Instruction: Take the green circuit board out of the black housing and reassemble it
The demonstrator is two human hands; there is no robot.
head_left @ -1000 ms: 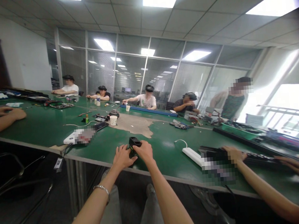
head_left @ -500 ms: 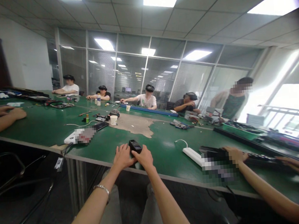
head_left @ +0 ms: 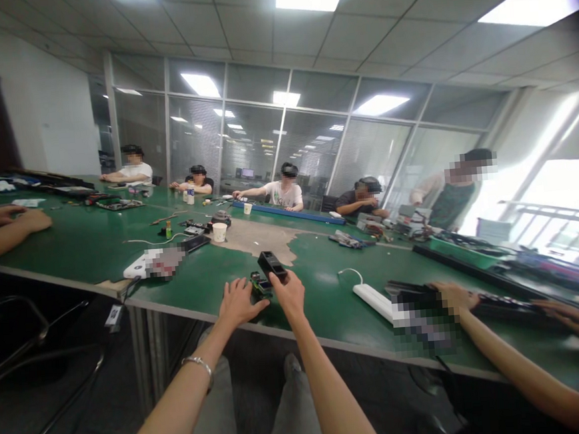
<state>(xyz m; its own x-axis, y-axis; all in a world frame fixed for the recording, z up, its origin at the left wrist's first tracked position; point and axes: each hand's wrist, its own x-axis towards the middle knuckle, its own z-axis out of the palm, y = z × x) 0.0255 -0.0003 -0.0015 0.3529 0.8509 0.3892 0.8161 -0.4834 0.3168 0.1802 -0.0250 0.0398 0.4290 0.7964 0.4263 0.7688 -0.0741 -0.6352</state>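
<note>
My right hand [head_left: 289, 294] grips a black plastic housing [head_left: 272, 265] with rectangular openings, tilted and raised above the table. Just under it, on the green table [head_left: 321, 308], sits a small green circuit board [head_left: 261, 285] with dark parts on it. The housing and my right fingers cover part of this board. My left hand [head_left: 239, 302] lies at the board's near left side, fingers spread and thumb stretched along its near edge. Whether the thumb presses on the board is hard to tell.
A white power strip [head_left: 374, 302] lies to the right, beside a co-worker's hand [head_left: 457, 303] on dark parts. Left of me are a white box-like device [head_left: 140, 264] with a cable and a paper cup [head_left: 219, 232]. Several people sit across the table.
The black housing has come up and to the right in my right hand, uncovering the circuit board beneath. My left hand has stayed almost in place.
</note>
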